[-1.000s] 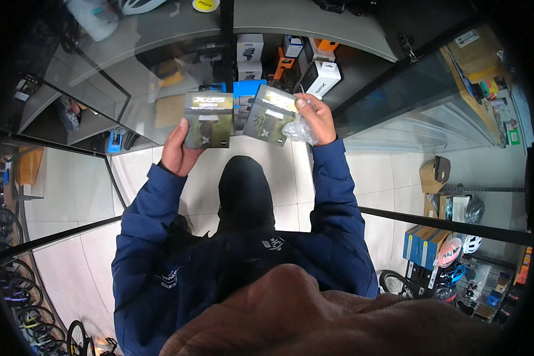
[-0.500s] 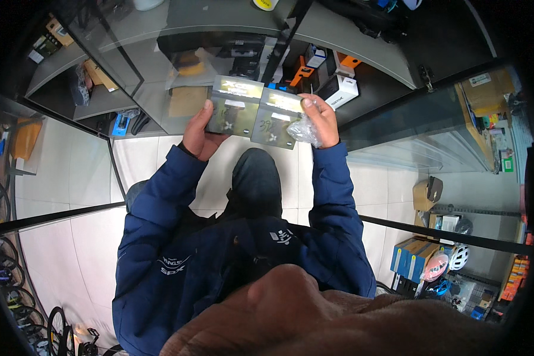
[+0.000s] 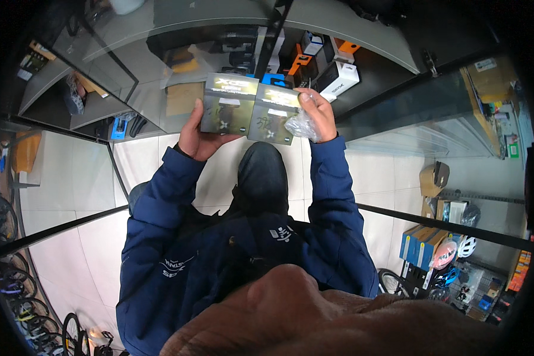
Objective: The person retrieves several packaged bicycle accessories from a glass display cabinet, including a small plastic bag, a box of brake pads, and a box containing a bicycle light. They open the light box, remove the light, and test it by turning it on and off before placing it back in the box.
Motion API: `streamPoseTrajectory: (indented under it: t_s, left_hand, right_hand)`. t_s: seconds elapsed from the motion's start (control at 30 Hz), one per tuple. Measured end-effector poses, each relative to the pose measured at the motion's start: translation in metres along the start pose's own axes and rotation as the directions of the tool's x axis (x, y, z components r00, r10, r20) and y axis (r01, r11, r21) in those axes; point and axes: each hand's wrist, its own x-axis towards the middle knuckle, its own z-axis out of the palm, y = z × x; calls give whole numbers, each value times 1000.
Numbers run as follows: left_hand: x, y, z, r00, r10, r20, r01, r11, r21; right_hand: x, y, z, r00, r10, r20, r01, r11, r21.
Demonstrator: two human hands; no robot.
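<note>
Side by side in front of me are two flat, dark olive-grey boxes with pale printing, their inner edges touching or slightly overlapping. My left hand (image 3: 199,136) grips the left box (image 3: 226,115), thumb at its outer edge and fingers underneath, partly hidden. My right hand (image 3: 323,115) is closed on the right box (image 3: 269,127), thumb near its upper right corner. A crumpled clear plastic bag (image 3: 302,126) is also in the right hand, bunched against that box's right edge. Handwritten marks show on the box fronts.
Beyond my hands stands a dark cabinet with a glass door (image 3: 115,50) and a grey shelf (image 3: 362,32). White boxes (image 3: 340,80) and orange-and-black boxes (image 3: 299,59) fill its lower level. At right, blue boxes (image 3: 421,246) stand near helmets (image 3: 445,254). Bicycles (image 3: 71,332) are at lower left.
Both boxes have shifted slightly left in view and tilted, so their fronts catch more light. My left thumb has moved from the box's face to its outer edge. The view has turned a little.
</note>
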Motion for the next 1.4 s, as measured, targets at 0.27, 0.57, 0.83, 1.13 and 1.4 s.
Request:
streamPoseTrajectory:
  t_s: [0.27,0.57,0.83,1.13,1.4]
  left_hand:
    - [-1,2,0,995,-70,64,71,997,-11]
    - [6,-1,-11,992,-96,87,95,995,18]
    - [9,-1,-18,991,-129,32,125,987,98]
    - [-15,27,17,988,-106,-111,149,828,541]
    - [-7,17,-1,966,-167,-198,247,820,516]
  right_hand:
    - [0,7,1,1000,-10,2,10,998,63]
    - [-1,20,-7,1000,14,-2,-14,996,92]
    - [-17,37,-21,996,-49,-71,51,998,34]
    - [20,149,-102,820,-161,-549,-50,936,-350]
    - [164,243,-124,600,-380,-704,-254,744,-618]
